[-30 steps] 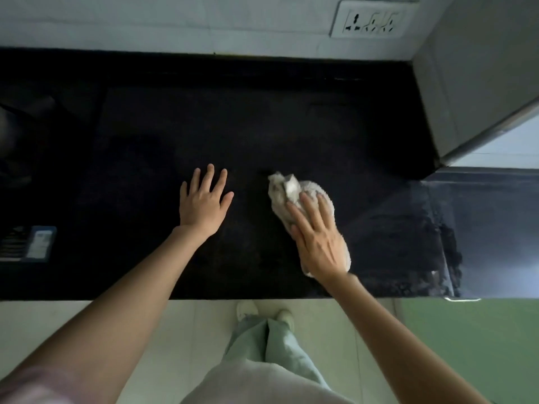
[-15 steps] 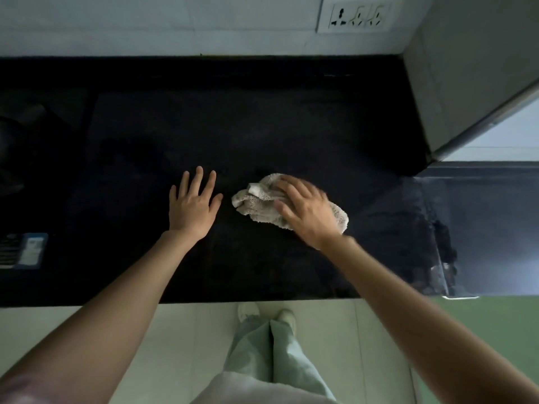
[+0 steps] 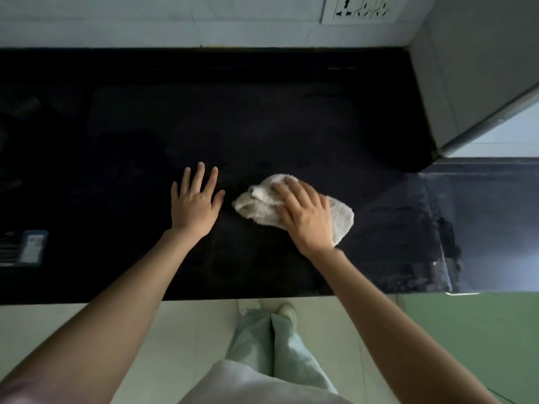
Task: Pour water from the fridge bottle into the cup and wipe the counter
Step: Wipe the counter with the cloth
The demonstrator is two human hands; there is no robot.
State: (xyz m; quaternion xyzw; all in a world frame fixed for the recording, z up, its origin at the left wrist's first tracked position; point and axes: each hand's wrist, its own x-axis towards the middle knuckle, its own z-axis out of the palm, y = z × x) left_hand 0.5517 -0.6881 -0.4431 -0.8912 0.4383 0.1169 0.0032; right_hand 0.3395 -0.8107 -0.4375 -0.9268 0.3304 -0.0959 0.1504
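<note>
Black stone counter [image 3: 262,112], dim and wide, backed by pale wall tile. White crumpled cloth [image 3: 294,208] lying near the counter's middle, bunched at its left end, flatter toward the right. Right hand [image 3: 306,217] laid on top of the cloth, fingers straight and a little apart, pressing it flat against the stone; no curl round the fabric to be seen. Left hand [image 3: 195,202] just beside the cloth on its left, not touching it, palm down on bare counter, fingers spread wide, holding nothing.

White socket plate [image 3: 366,8] on the wall at upper right, above the counter's back edge. Grey panel [image 3: 466,77] rising at the right, closing off that end of the worktop. Beyond it, a lighter, glossy patch of counter [image 3: 481,228] with mottled reflections. Small blue-edged object [image 3: 32,247] at the far left rim, too dark to identify. Further dark shapes at the left edge, not tellable.

Below the counter's front edge, pale floor, light trousers [image 3: 277,345] and white shoes [image 3: 287,310]; green surface [image 3: 472,345] at lower right. Bottle and cup nowhere in view. Between the two hands, only bare stone.
</note>
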